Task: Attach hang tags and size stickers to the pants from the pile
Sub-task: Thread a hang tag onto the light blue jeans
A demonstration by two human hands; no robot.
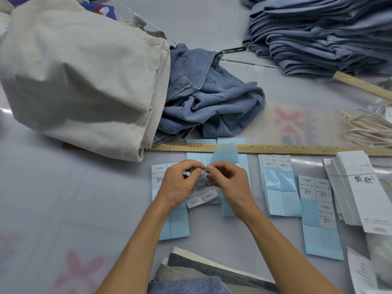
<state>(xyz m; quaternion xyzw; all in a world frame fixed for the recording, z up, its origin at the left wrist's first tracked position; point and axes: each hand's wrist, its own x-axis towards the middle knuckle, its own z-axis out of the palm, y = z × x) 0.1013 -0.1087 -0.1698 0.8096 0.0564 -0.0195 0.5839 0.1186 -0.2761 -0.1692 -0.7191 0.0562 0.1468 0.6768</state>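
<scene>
Both hands are working close together just above the near-centre of the table, peeling a size sticker from its blue backing. The left hand is pinching a small, half-transparent sticker edge between curled thumb and forefinger, and the right hand is pinching the same spot from the other side, its fingers curled in tight, with a strip of blue backing paper curling up behind it towards the far side. Under the hands more white size stickers marked 1103# are lying on blue sheets, and further sheets are spread to the right, next to a stack of white hang tags. A long wooden ruler is running across the table just beyond the stickers. The pants are waiting farther off: a crumpled blue denim pair is spilling from a cream cloth sack on the far left, and a folded stack is sitting at the far right. The risk here is probably that the thin sticker folds onto itself or tears as it is lifting, because both pinches are so close together; it could also cling to a fingertip, or a wrong size could be taken, since the labels are lying mixed side by side.
</scene>
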